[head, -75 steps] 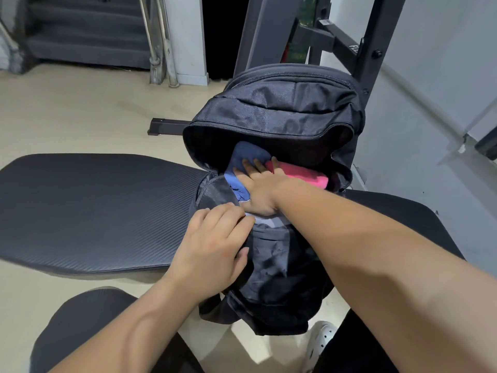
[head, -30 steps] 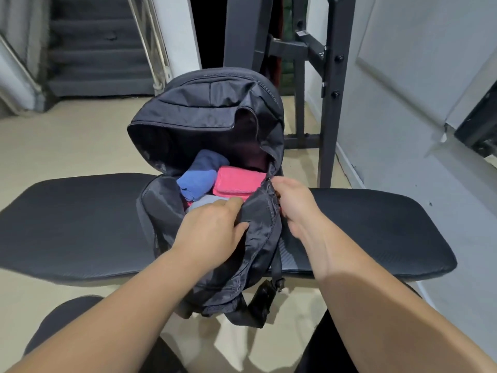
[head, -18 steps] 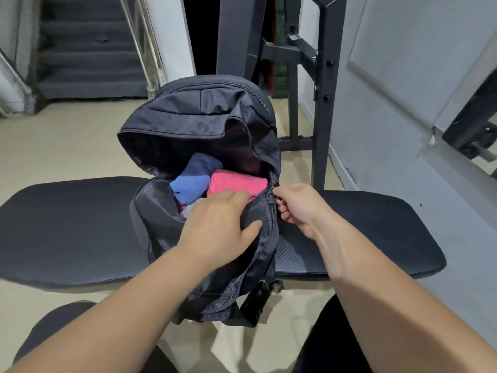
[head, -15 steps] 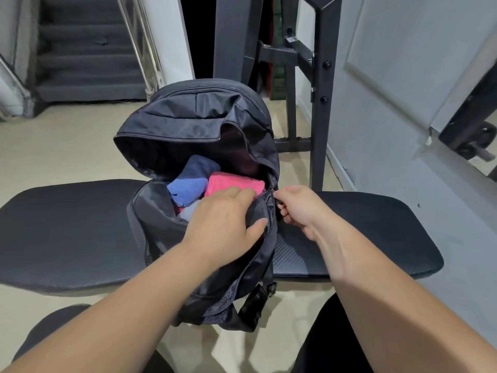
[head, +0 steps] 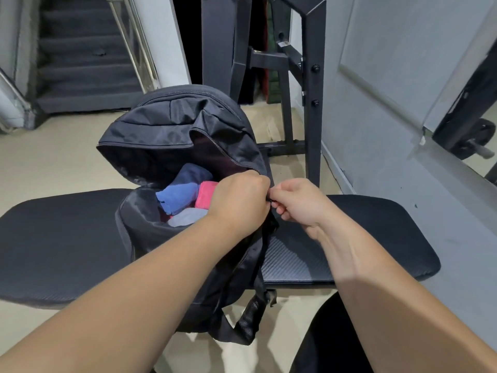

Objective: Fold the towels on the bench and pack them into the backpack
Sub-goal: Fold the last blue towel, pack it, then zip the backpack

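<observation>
Backpack sits on surface, mouth open. Blue towel, pink towel and grey towel are inside, just left of the hands. Left hand is curled over the opening's right rim, gripping it. Right hand, touching the left, pinches the zip pull.

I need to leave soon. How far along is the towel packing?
Mostly done: a blue towel, a pink towel and a pale towel sit inside the backpack, and no towel shows on the bench. In hand: the left hand grips the opening's edge while the right hand pinches the zipper pull. Left: zipping the wide-open backpack shut.
</observation>
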`<state>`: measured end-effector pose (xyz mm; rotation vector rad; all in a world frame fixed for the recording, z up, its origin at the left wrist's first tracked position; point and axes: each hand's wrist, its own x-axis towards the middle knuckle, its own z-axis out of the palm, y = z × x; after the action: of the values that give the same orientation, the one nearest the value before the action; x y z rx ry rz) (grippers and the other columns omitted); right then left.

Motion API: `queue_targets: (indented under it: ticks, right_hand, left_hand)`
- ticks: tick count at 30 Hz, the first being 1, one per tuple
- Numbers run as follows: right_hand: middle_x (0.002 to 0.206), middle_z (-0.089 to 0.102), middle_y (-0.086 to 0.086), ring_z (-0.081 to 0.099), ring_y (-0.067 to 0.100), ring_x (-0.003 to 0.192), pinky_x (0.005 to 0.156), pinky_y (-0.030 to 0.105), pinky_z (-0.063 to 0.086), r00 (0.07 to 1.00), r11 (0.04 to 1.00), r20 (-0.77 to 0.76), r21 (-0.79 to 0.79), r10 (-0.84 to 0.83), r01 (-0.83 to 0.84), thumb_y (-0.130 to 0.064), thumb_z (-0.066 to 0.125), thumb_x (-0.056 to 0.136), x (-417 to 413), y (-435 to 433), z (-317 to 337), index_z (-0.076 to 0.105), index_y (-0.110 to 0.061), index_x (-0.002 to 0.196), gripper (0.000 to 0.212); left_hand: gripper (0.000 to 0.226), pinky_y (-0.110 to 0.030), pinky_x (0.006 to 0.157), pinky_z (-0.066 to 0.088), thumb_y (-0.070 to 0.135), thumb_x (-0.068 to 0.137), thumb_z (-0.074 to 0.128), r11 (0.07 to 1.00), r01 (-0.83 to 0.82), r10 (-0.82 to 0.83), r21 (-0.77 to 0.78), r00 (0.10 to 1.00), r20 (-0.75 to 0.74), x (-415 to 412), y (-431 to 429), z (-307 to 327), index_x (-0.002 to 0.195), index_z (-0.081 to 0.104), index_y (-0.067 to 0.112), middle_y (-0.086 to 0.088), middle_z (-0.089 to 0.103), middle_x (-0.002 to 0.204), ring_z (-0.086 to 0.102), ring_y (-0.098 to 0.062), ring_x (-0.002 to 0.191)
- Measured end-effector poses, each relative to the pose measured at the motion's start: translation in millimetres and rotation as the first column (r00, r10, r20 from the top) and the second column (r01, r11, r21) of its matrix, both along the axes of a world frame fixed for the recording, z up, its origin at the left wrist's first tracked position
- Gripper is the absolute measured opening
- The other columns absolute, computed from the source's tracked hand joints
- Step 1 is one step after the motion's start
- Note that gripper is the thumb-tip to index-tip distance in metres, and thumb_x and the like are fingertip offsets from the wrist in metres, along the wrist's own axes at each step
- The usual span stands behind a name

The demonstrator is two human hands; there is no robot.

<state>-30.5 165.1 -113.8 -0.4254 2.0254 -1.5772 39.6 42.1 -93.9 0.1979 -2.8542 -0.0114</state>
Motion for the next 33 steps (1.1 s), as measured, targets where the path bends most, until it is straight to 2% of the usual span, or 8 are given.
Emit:
queue_targets:
  ticks: [5,8,10,14,20,26,29,33]
  right_hand:
    - [0.067,0.06,0.001,0.048,0.009,0.058,0.053,0.023,0.037,0.997,0.999,0.075,-0.043,0.012,-0.009,-0.018,0.056,0.097,-5.1,1.7,-4.0,0.069,-0.006,0.088,0.02]
    - [0.071,0.066,0.001,0.052,0.011,0.062,0.053,0.022,0.037,0.996,0.996,0.084,-0.09,-0.008,0.016,-0.017,0.059,0.092,-10.7,2.6,-6.8,0.074,0.0,0.094,0.022]
    - [0.076,0.071,-0.002,0.056,0.007,0.063,0.055,0.018,0.042,0.999,0.997,-0.025,-0.077,-0.021,0.019,-0.013,0.06,0.091,-12.2,3.0,-13.0,0.077,-0.012,0.095,0.017]
    - [0.082,0.072,-0.008,0.057,-0.008,0.061,0.071,0.018,0.046,0.957,0.999,-0.291,-0.032,-0.017,0.008,-0.014,0.077,0.086,-10.5,-0.3,-35.1,0.076,-0.023,0.102,0.019]
    - [0.074,0.062,-0.015,0.054,-0.007,0.066,0.072,0.017,0.04,0.814,0.996,-0.581,0.082,0.018,0.037,-0.023,0.079,0.085,-5.5,-16.4,-50.6,0.075,-0.023,0.113,0.028]
    - [0.073,0.05,-0.016,0.049,0.004,0.067,0.069,0.023,0.041,0.712,0.993,-0.702,0.101,0.025,0.065,-0.023,0.073,0.089,-3.9,-21.4,-56.4,0.073,-0.019,0.114,0.025]
    - [0.071,0.044,-0.014,0.047,0.01,0.066,0.063,0.032,0.044,0.647,0.992,-0.762,0.095,0.021,0.079,-0.023,0.072,0.088,-3.7,-21.9,-56.7,0.073,-0.017,0.102,0.015]
    - [0.069,0.04,-0.009,0.046,0.016,0.061,0.054,0.036,0.042,0.589,0.987,-0.808,0.12,0.035,0.106,-0.024,0.066,0.089,-8.2,-19.0,-53.9,0.064,-0.018,0.083,0.009]
  left_hand:
    - [0.005,-0.035,0.063,0.037,0.023,0.089,0.059,0.999,-0.022,0.023,-0.041,0.999,0.026,-10.3,2.9,1.0,0.086,0.06,0.021,-0.002,0.058,0.087,0.062,-0.028,0.086]
    - [0.018,-0.035,0.064,0.039,0.032,0.092,0.058,0.999,-0.026,0.026,0.028,0.999,-0.021,-10.2,-4.9,-5.1,0.081,0.059,0.018,-0.001,0.06,0.085,0.061,-0.028,0.085]
    - [0.023,-0.036,0.064,0.044,0.036,0.091,0.058,0.995,-0.027,0.031,0.094,0.999,-0.04,-8.7,-12.0,-9.6,0.075,0.059,0.02,0.0,0.063,0.081,0.061,-0.028,0.083]
    - [0.041,-0.036,0.057,0.038,0.031,0.088,0.058,0.953,-0.117,0.131,0.281,0.991,-0.034,-3.4,-20.9,-8.1,0.055,0.039,0.017,0.001,0.046,0.056,0.049,-0.028,0.067]
    - [0.033,-0.044,0.063,0.053,0.029,0.09,0.058,0.864,-0.205,0.206,0.461,0.977,0.048,2.8,-29.0,-1.3,0.067,0.064,0.007,-0.008,0.064,0.063,0.061,-0.028,0.067]
    - [0.032,-0.04,0.053,0.042,0.02,0.089,0.055,0.862,-0.191,0.187,0.47,0.981,0.055,-2.3,-24.5,1.9,0.065,0.057,0.0,-0.018,0.058,0.063,0.044,-0.028,0.057]
    - [0.033,-0.034,0.05,0.03,0.016,0.087,0.055,0.849,-0.191,0.185,0.493,0.981,0.063,-5.0,-20.2,4.7,0.057,0.049,0.006,-0.008,0.047,0.054,0.038,-0.023,0.056]
    - [0.034,-0.035,0.053,0.031,0.015,0.087,0.056,0.823,-0.183,0.196,0.538,0.98,0.033,-8.0,-19.1,8.4,0.056,0.044,0.006,-0.011,0.047,0.055,0.037,-0.024,0.059]
